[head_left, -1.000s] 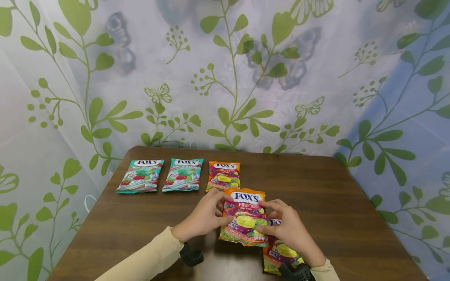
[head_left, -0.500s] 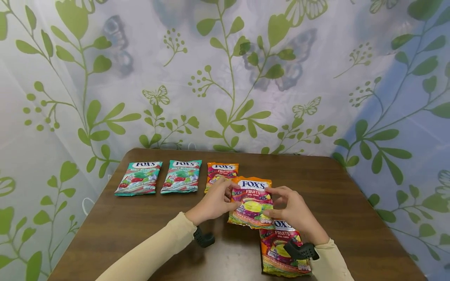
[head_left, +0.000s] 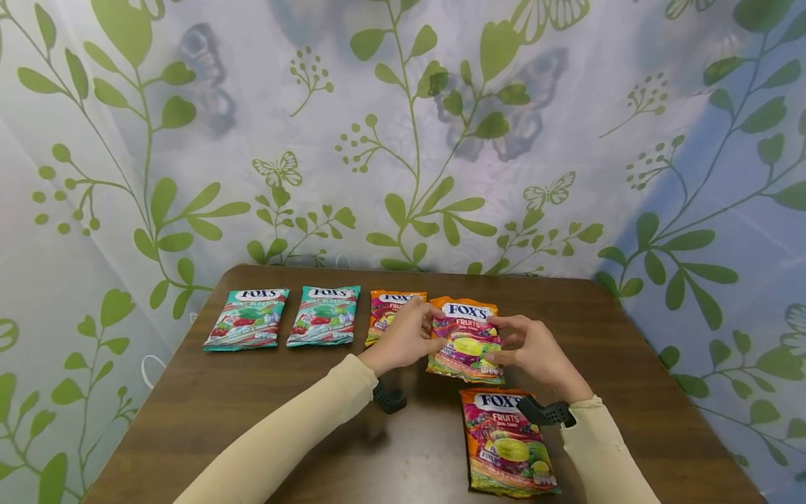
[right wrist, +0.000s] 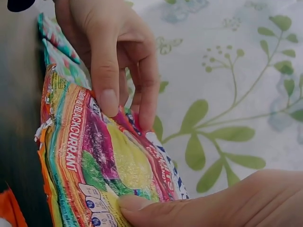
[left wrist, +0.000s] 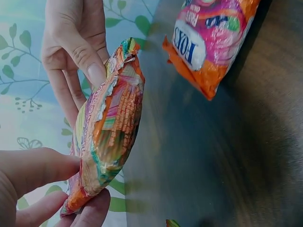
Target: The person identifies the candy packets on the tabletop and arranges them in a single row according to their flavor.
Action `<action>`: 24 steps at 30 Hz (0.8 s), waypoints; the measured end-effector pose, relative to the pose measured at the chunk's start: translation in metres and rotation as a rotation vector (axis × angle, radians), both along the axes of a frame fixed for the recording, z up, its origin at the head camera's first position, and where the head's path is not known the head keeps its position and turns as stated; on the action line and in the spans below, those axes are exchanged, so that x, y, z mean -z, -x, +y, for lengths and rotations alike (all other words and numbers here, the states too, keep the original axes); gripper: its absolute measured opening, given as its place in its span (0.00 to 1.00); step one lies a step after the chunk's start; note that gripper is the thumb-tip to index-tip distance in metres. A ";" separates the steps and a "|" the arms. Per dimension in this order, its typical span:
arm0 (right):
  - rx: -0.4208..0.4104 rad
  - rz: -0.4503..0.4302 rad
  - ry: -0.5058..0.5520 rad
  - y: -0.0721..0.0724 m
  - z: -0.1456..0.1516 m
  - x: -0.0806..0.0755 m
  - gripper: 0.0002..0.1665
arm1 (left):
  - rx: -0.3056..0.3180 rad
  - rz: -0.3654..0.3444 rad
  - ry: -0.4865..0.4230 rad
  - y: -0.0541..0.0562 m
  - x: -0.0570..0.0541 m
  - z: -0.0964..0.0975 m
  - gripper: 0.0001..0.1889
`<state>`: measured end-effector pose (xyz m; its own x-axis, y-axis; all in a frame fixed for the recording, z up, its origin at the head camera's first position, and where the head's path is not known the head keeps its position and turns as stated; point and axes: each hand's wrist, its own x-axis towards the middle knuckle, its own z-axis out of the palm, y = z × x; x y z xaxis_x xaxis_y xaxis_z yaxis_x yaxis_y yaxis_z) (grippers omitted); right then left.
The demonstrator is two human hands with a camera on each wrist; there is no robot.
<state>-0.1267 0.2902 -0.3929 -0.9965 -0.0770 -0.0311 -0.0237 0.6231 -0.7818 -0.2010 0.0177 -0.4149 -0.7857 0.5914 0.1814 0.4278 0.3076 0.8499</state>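
Observation:
Both hands hold an orange FOX'S Fruits candy bag [head_left: 467, 343] by its sides, raised off the table with its printed front up. My left hand [head_left: 406, 336] pinches the bag's left edge, and my right hand [head_left: 535, 353] pinches the right edge. In the left wrist view the candy bag [left wrist: 116, 123] appears end-on, with crimped seams. Another Fruits bag [head_left: 506, 444] lies below it on the table, near my right wrist. A further Fruits bag [head_left: 380, 315] lies in the back row, partly hidden by my left hand.
Two teal Mint Blossom bags, the left one [head_left: 248, 320] and the right one [head_left: 324, 316], lie at the back left of the brown wooden table [head_left: 283, 413]. A leaf-patterned curtain [head_left: 403, 140] hangs behind the table. Each wrist wears a black strap.
Both hands have carried the Fruits bag away from me and slightly right, level with the back row. The Fruits bag beneath is now largely uncovered.

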 end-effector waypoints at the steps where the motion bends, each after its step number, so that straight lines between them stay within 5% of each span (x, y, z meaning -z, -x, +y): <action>1: 0.004 -0.002 0.000 0.002 0.002 0.001 0.42 | 0.003 -0.003 -0.001 0.002 0.001 0.003 0.22; 24: 0.029 -0.050 0.019 0.059 0.029 0.020 0.40 | -0.053 -0.061 0.051 0.050 0.026 0.042 0.25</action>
<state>-0.1853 0.3195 -0.4127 -0.9956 -0.0490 -0.0797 0.0336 0.6079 -0.7933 -0.2508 0.0599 -0.4406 -0.8250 0.5557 0.1030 0.3576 0.3722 0.8565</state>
